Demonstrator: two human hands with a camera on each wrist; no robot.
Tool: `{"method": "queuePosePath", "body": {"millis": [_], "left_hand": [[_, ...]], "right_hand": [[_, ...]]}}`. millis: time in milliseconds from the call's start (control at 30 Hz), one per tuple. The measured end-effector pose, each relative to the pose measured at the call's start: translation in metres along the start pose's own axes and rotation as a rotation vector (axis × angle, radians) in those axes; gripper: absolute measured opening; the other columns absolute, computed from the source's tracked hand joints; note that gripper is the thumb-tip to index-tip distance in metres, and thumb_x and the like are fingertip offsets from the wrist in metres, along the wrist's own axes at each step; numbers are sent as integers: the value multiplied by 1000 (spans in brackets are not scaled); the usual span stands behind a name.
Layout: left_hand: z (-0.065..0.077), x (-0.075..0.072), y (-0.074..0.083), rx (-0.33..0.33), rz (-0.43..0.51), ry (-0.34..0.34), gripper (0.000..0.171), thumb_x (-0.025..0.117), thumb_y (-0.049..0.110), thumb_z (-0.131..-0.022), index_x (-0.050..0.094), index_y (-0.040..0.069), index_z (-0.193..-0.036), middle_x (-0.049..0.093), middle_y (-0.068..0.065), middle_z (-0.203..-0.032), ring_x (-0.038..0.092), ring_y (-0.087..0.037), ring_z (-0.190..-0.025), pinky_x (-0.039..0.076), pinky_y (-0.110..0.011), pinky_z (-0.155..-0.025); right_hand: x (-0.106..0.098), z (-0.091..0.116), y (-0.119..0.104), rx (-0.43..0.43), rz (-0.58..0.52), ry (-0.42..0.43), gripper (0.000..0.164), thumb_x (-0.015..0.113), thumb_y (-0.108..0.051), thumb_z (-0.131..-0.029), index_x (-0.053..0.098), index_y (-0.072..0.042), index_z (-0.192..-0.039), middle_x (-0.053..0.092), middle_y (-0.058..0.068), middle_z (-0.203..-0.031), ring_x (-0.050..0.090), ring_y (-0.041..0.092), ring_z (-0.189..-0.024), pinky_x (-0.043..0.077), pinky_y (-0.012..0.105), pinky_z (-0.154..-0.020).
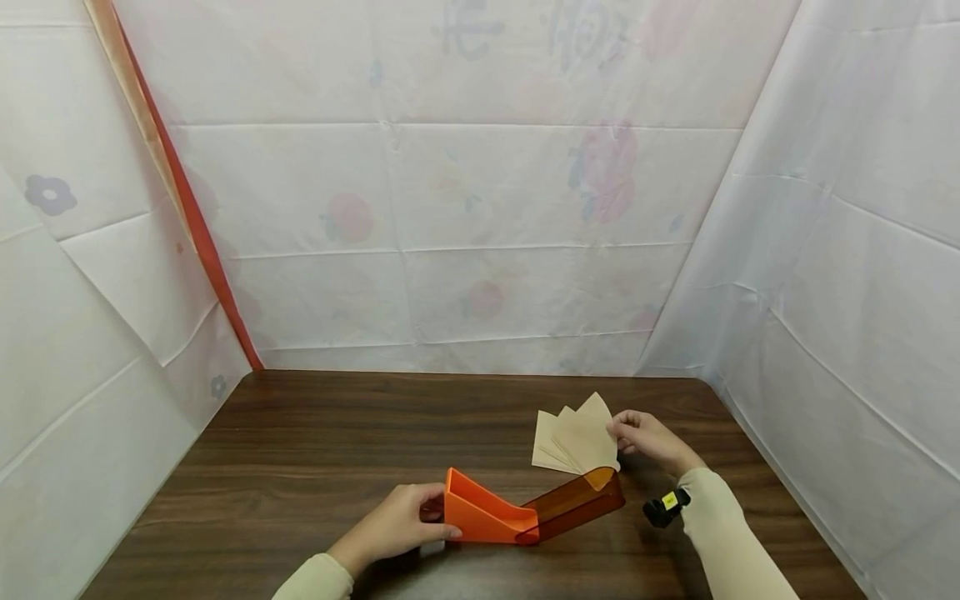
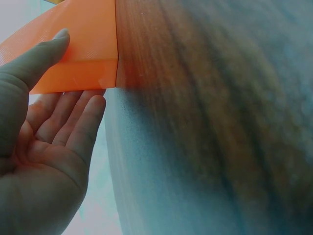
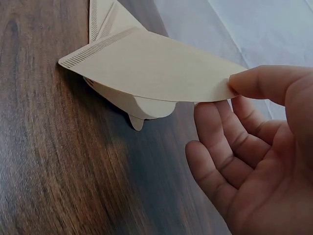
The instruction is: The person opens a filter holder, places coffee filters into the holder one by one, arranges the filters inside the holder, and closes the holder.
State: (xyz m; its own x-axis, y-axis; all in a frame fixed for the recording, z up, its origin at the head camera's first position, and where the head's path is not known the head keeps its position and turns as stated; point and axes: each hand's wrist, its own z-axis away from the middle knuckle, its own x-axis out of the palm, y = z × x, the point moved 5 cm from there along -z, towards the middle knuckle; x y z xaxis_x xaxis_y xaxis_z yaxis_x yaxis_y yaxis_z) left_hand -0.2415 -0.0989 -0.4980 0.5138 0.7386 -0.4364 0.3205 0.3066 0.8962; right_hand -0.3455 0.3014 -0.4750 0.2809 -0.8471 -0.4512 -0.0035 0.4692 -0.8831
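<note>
An orange coffee filter holder (image 1: 480,515) stands on the table, its see-through brown lid (image 1: 576,505) swung out to the right. My left hand (image 1: 408,518) grips the holder's left end, thumb on the near side and fingers behind. In the left wrist view the thumb lies flat along the orange wall. Beyond the lid is a fanned group of tan paper coffee filters (image 1: 551,442). My right hand (image 1: 651,437) pinches the top coffee filter (image 3: 151,66) by its curved edge, between thumb and fingers. That edge is lifted above the filters under it.
Dark wood-grain table (image 1: 337,433) lies under everything. White printed sheets (image 1: 465,292) hang behind it and at both sides. A small black device with a yellow label (image 1: 666,507) is strapped at the right wrist, close to the lid's tip.
</note>
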Motion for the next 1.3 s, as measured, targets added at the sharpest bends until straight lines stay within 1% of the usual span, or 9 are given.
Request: {"method": "queuePosePath", "body": {"millis": [133, 367, 533, 700, 867, 1033, 1133, 1300], "left_hand": [[0, 0, 1, 2, -7, 3, 31, 79, 29, -89, 69, 16, -115, 71, 9, -105, 68, -10, -97, 55, -24, -83], [0, 0, 2, 7, -6, 4, 31, 79, 29, -89, 69, 16, -114, 71, 8, -105, 68, -10, -97, 56, -26, -83], [0, 0, 1, 10, -7, 3, 31, 79, 29, -89, 69, 15, -115, 71, 8, -106, 68, -10, -97, 56, -26, -83], [-1, 0, 1, -1, -4, 1, 32, 79, 30, -89, 69, 16, -116, 71, 9, -106, 68, -10, -97, 55, -23, -83], [-2, -1, 0, -5, -7, 4, 31, 79, 30, -89, 69, 17, -115, 71, 9, -106, 68, -10, -97, 54, -22, -83], [-3, -1, 0, -7, -8, 1, 31, 79, 30, -89, 69, 18, -116, 71, 9, -106, 68, -9, -98, 54, -22, -83], [-3, -1, 0, -8, -8, 1, 31, 79, 30, -89, 69, 18, -116, 71, 9, -106, 68, -9, -98, 54, -22, -83], [-2, 0, 0, -12, -10, 3, 31, 79, 30, -89, 69, 18, -116, 71, 10, -106, 68, -9, -98, 54, -23, -83]], "right_hand": [[1, 2, -4, -18, 26, 17, 32, 59, -25, -102, 58, 6, -109, 61, 10, -91, 59, 21, -82, 53, 34, -75], [2, 1, -1, 1, 151, 128, 24, 60, -24, -102, 61, 0, -106, 65, 8, -90, 63, 20, -79, 53, 34, -72], [2, 1, -3, -24, 197, 166, 22, 61, -21, -102, 62, 0, -107, 68, 7, -91, 66, 20, -77, 55, 33, -71], [-1, 4, -8, -48, 216, 204, 21, 62, -20, -101, 65, -1, -109, 69, 7, -90, 66, 21, -77, 55, 33, -69], [-4, 7, -16, -62, 198, 233, 20, 63, -20, -101, 66, -2, -108, 67, 6, -87, 64, 27, -80, 53, 32, -68], [-4, 9, -23, -91, 181, 237, 21, 63, -21, -101, 66, -1, -109, 67, 6, -86, 65, 32, -84, 56, 38, -71], [-3, 11, -25, -104, 190, 242, 23, 64, -23, -101, 66, -2, -109, 66, 5, -85, 64, 31, -84, 55, 37, -72], [-3, 13, -32, -130, 231, 258, 24, 64, -27, -101, 68, -4, -108, 64, 6, -83, 58, 21, -78, 50, 30, -65]]}}
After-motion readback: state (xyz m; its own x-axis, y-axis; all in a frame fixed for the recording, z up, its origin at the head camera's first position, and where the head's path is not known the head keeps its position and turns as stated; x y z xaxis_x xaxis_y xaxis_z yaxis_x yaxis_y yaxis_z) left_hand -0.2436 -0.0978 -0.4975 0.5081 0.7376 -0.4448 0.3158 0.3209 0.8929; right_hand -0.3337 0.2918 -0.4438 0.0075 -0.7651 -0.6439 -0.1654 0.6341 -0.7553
